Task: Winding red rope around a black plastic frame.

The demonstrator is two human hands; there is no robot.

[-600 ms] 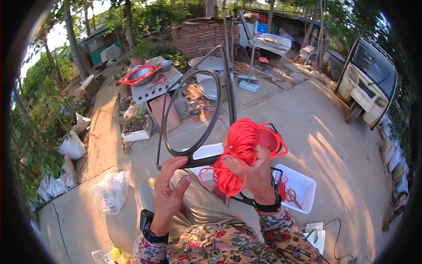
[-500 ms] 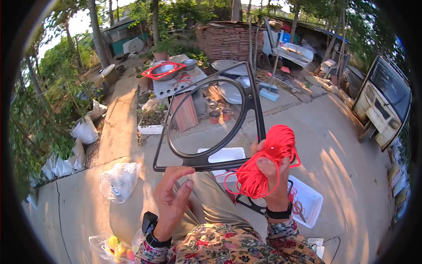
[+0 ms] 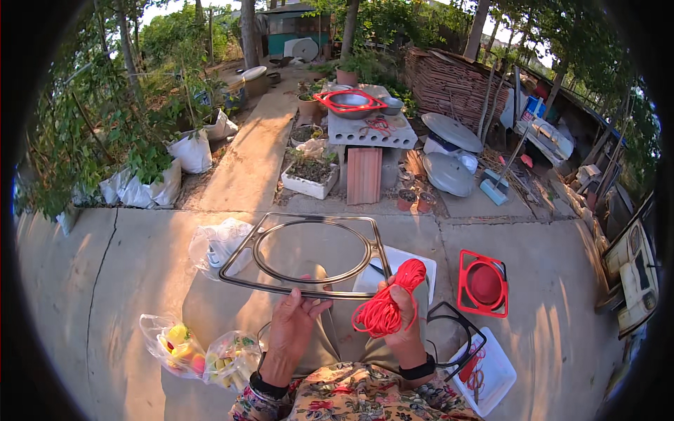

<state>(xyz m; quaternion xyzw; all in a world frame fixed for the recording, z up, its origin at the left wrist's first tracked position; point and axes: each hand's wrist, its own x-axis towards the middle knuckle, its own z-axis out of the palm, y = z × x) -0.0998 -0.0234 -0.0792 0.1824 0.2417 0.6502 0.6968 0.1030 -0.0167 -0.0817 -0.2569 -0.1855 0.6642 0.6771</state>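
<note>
A black frame with a large round opening is held almost level in front of me. My left hand grips its near edge, thumb and fingers close around the rim. In my right hand is a thick bundle of red cord, at the frame's near right corner. The bundle hides that corner, so whether these fingers also hold the frame cannot be seen. Another black frame leans by a white tray, which holds red cord and scissors.
A red-wrapped frame lies on the concrete to the right. Behind my work is another white tray. Plastic bags lie at left. Farther off, a slab table carries a red frame and metal bowls. A vehicle cab stands far right.
The black frame has tipped from steeply upright to nearly flat and lower. My left hand has closed on its near edge. The cord bundle has come down and left; my view has turned left.
</note>
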